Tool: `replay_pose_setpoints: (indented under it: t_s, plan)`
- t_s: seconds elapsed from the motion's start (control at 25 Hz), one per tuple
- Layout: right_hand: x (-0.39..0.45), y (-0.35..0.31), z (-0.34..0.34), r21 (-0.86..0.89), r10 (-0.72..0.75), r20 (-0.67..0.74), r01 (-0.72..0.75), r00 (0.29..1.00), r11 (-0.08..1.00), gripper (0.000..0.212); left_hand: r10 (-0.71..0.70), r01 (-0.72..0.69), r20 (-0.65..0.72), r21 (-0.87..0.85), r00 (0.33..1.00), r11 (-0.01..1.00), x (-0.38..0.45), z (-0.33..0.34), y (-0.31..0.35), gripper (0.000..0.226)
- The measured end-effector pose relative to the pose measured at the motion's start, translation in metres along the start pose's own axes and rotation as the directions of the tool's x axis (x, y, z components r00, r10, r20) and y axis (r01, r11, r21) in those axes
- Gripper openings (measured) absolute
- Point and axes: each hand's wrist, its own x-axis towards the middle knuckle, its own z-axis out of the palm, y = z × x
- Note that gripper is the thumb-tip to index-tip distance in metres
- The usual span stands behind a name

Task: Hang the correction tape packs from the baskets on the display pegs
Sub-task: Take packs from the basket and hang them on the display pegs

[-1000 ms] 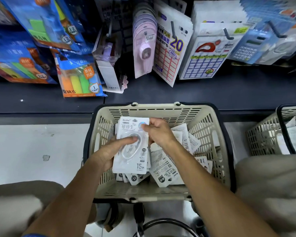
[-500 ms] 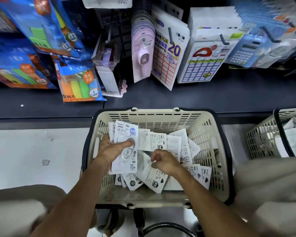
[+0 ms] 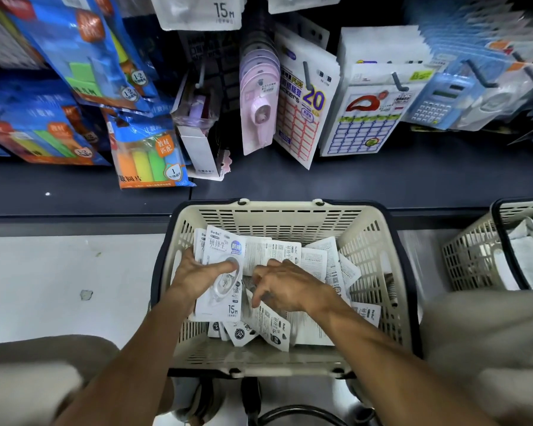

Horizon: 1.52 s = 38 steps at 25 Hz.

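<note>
A cream basket with a dark rim sits on the floor before the shelf and holds several white correction tape packs. My left hand grips a small stack of packs upright, thumb across the front one. My right hand reaches down among the loose packs, fingers spread and touching them; whether it pinches one is hidden. White correction tape packs marked 15M hang on a peg at the top of the frame.
A second cream basket with white packs stands at the right. Above the dark shelf ledge hang blue highlighter packs, pink tape dispensers, sticker sheets and calculators. My knees frame the basket.
My right hand left the top of the stack held by my left hand and dropped lower into the loose packs. The view tilted up slightly, showing the hanging 15M packs.
</note>
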Motion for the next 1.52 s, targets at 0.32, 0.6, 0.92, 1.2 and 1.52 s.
replay_pose_setpoints:
  t_s: [0.32, 0.6, 0.92, 1.2, 1.52]
  plan:
    - [-0.024, 0.007, -0.067, 0.352, 0.102, -0.318, 0.017, 0.943, 0.936, 0.003, 0.004, -0.003, 0.007, -0.086, 1.0, 0.996, -0.017, -0.013, 0.017, 0.11]
    - [-0.074, -0.028, -0.185, 0.811, 0.513, -0.583, 0.415, 0.63, 0.412, 0.021, 0.139, -0.078, 0.178, -0.314, 0.974, 0.946, -0.069, -0.004, 0.104, 0.112]
    - [-0.166, -0.097, -0.342, 0.614, 0.5, -0.788, 0.51, 0.359, 0.602, 0.024, 0.569, -0.427, 0.301, -0.424, 0.765, 0.799, -0.172, -0.047, 0.266, 0.077]
    - [-0.156, -0.092, -0.339, 0.527, 0.424, -0.849, 0.443, 0.316, 0.725, 0.026, 0.629, -0.479, 0.18, -0.502, 0.756, 0.72, -0.179, -0.086, 0.298, 0.084]
    - [-0.12, -0.101, -0.324, 0.544, 0.346, -0.772, 0.273, 0.532, 0.794, 0.051, 0.66, -0.468, 0.106, -0.622, 0.744, 0.628, -0.166, -0.083, 0.298, 0.083]
